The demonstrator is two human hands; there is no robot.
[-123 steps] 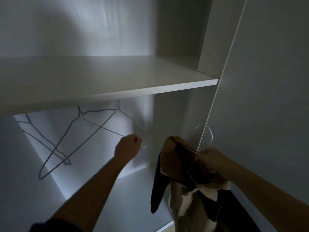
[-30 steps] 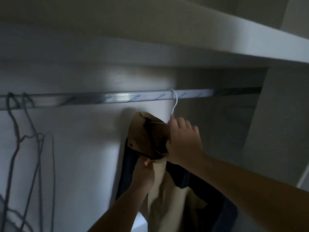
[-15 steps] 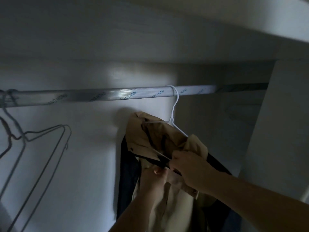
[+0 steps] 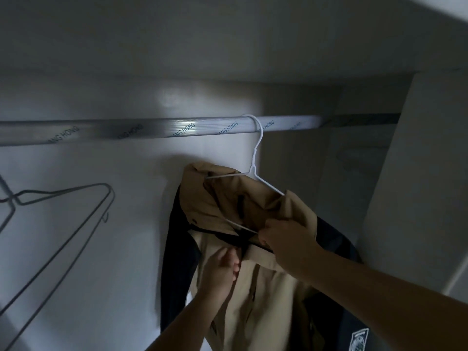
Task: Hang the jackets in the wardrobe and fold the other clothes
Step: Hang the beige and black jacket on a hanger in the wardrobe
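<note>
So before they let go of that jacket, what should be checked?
1. Hook of the white hanger over the rail: ok.
2. The jacket sits evenly on the hanger: not ok, collar bunched.
3. The right hand grips the collar, the left hand holds the front: ok.
4. The empty hangers hang well apart, at the left: ok.
5. Front fastened: cannot tell.

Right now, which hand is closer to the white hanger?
The right hand: it grips the jacket collar at the white hanger's lower wire. The left hand holds the jacket front, lower down.
</note>
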